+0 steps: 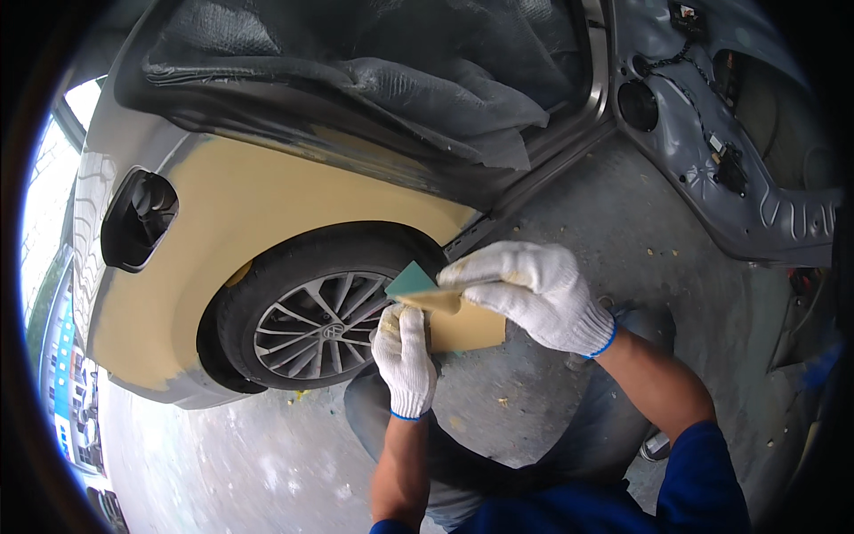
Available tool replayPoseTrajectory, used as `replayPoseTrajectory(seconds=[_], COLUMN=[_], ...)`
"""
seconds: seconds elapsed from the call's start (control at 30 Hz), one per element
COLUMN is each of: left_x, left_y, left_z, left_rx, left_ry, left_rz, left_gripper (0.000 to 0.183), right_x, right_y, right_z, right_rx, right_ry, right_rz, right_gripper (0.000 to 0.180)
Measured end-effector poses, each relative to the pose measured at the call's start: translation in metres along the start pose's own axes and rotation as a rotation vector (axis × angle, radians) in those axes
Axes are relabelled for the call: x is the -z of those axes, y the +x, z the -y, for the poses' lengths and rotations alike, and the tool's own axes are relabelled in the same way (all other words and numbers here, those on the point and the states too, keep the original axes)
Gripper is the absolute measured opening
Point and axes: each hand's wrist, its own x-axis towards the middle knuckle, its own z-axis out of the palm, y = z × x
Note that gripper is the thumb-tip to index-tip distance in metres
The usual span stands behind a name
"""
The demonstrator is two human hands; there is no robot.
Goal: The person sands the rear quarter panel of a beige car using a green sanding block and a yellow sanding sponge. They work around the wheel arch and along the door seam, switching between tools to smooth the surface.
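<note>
My left hand (405,360), in a white knit glove, grips the lower left edge of a flat thin board (468,330). The board is green at its upper corner and mostly covered in tan, matching the filler on the car. Between thumb and fingers, my right hand (534,290), gloved alike, pinches a thin flat spreader (434,300). It is seen nearly edge-on and lies across the board; its exact outline is unclear. Yellowish stains mark both gloves. Beyond the hands is a car's rear quarter panel (280,180), widely coated in smooth tan body filler.
A Volkswagen wheel (333,330) sits under the arch, close to my left hand. The fuel filler recess (140,217) is uncovered. Grey sheeting (440,93) drapes the door opening. An opened door (700,147), stripped of trim, stands at right. Crumbs dot the concrete floor (267,454).
</note>
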Motion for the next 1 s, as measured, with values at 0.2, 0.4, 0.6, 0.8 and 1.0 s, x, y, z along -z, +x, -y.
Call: replayPoseTrajectory(seconds=[0.2,0.4,0.6,0.8,1.0], left_x=[0.001,0.005,-0.023,-0.039,-0.031], left_y=[0.004,0.002,-0.011,-0.058,-0.069], left_z=[-0.013,-0.013,-0.042,-0.045,-0.088], left_rx=[-0.041,-0.137,-0.136,-0.010,-0.178], left_ry=[-0.085,0.000,-0.226,0.043,0.474], left_rz=[-0.108,-0.186,-0.175,-0.091,0.118], left_gripper=[0.026,0.023,0.024,0.023,0.025], right_x=[0.016,0.039,-0.008,-0.050,-0.012], right_y=[-0.017,-0.015,-0.031,-0.040,-0.033], right_z=[-0.027,-0.002,-0.017,0.010,0.038], right_rx=[0.031,-0.158,-0.399,-0.412,-0.214], right_ry=[-0.228,-0.228,0.210,0.466,0.394], right_rz=[0.167,-0.135,-0.431,-0.642,-0.739], right_gripper=[0.019,0.018,0.016,0.022,0.024])
